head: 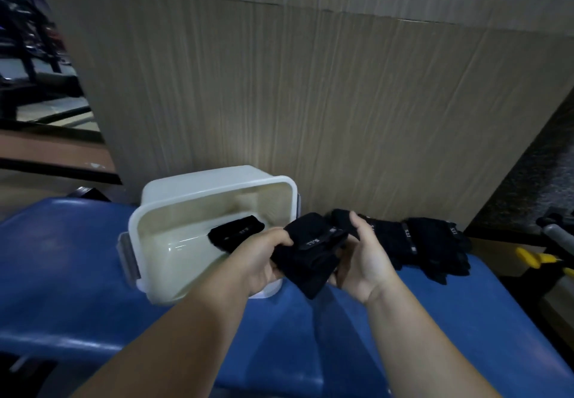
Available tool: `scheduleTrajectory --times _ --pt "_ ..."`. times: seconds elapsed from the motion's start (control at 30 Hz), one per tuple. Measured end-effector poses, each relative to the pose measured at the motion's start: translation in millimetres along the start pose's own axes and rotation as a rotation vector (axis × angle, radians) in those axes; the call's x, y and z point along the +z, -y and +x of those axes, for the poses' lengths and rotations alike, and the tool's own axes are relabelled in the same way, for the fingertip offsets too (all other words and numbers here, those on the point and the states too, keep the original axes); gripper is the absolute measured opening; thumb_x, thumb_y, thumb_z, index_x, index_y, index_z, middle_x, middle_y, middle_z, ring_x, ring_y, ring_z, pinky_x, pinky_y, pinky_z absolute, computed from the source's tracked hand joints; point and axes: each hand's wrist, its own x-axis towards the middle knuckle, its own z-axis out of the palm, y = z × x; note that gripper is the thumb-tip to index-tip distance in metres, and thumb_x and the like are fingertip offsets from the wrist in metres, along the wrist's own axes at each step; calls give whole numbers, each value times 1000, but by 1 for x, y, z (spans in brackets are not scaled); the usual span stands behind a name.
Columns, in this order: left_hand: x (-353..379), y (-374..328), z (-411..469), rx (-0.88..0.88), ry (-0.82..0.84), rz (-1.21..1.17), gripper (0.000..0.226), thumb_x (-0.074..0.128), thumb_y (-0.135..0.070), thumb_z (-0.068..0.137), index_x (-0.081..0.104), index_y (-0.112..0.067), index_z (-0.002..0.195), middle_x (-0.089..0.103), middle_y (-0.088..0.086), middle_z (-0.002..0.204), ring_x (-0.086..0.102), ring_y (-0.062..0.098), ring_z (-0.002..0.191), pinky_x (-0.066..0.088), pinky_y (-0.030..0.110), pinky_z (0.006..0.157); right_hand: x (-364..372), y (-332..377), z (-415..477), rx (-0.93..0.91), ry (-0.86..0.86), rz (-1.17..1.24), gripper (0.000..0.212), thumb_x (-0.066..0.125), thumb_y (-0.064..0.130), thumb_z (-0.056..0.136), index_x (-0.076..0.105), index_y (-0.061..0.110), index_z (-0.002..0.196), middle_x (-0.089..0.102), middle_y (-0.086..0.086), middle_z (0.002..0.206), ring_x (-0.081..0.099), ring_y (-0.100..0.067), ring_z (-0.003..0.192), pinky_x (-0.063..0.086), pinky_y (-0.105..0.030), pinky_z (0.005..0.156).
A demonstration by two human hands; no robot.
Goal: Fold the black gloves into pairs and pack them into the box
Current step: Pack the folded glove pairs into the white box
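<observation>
Just above the near right rim of the white box [174,194], a bundle of black gloves [310,253] is held between both hands, clear of the blue surface [435,320] on which the box stands. The bundle is judged to be a pair doubled over on itself, and it is probably held at both ends so that the fold cannot spring open before it is lowered inside. The left hand [264,262] is closed round the bundle's left end, its fingers curled over the cloth. The right hand [368,261] cups the other end with the palm turned inward and the thumb raised against the fabric; its remaining fingers are hidden behind the gloves, so how tightly they press cannot be told. Inside the box one folded pair [236,231] is already laid against the bottom, and the opening is turned toward the person, which would make the drop easier. More loose gloves [431,242] are heaped to the right on the blue surface, just beside the right hand and within easy reach, so the task is judged to be at an early stage. A wood-grain panel [310,102] rises behind the box, and something yellow [534,258] lies at the far right.
</observation>
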Motion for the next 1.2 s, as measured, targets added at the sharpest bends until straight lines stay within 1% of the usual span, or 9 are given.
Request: scheduleTrajectory --times 0.13,0.3,0.4,0.53,0.73,0.87,0.93,1.07,1.2 --pt "-33 -2 -14 -16 -91 36 27 47 -4 85 62 -12 105 65 11 102 63 21 86 54 27 58 26 -18 6 87 91 -64 56 72 44 64 66 15 111 68 -7 105 63 -22 90 50 -30 69" --pt "-66 -5 -27 -14 -174 49 36 46 -2 85 60 -5 118 68 15 98 65 26 85 53 29 60 63 -41 11 125 85 -131 21 58 19 86 65 9 103 69 -6 86 63 -18 71 50 -25 57" --pt "-84 -6 -34 -13 -221 56 34 47 -4 85 61 -5 116 68 16 97 65 26 81 52 28 55 81 -52 18 112 67 -159 21 55 14 90 64 8 108 69 -9 89 64 -21 76 51 -27 60" --pt "-98 -7 -39 -21 -244 67 35 48 -7 84 62 -5 115 70 17 97 66 28 82 52 31 60 96 -59 24 150 78 -233 18 54 16 91 65 9 103 71 -5 77 66 -18 69 51 -25 58" --pt "-108 -8 -42 -17 -312 69 20 47 -8 86 62 -6 100 67 15 85 64 28 75 51 31 58 110 -66 37 103 88 -253 19 52 9 90 64 13 103 72 -8 87 67 -22 76 53 -29 64" --pt "-116 -4 -28 75 -485 53 36 62 -23 75 62 -10 108 70 17 96 67 33 88 56 37 63 120 -73 51 23 -20 -253 46 60 5 86 45 20 128 65 -14 113 66 -31 96 55 -36 65" --pt "-120 0 -23 118 -567 52 51 66 -35 63 60 -16 110 71 11 96 68 29 87 58 38 71 126 -75 55 -31 -81 -285 49 61 3 87 39 27 124 62 -12 111 64 -29 95 53 -35 66" --pt "-118 1 -26 142 -648 61 50 63 -42 72 40 -29 114 64 4 98 63 26 91 54 45 88 136 -82 65 -137 -149 -435 38 64 7 85 42 29 107 63 -12 106 65 -29 91 53 -38 75" --pt "-118 2 -25 165 -682 204 66 60 -49 72 29 -32 129 59 -1 95 62 29 92 52 41 78 143 -86 71 -222 -177 -631 24 65 13 86 44 24 86 60 -5 88 57 -19 74 47 -31 69"
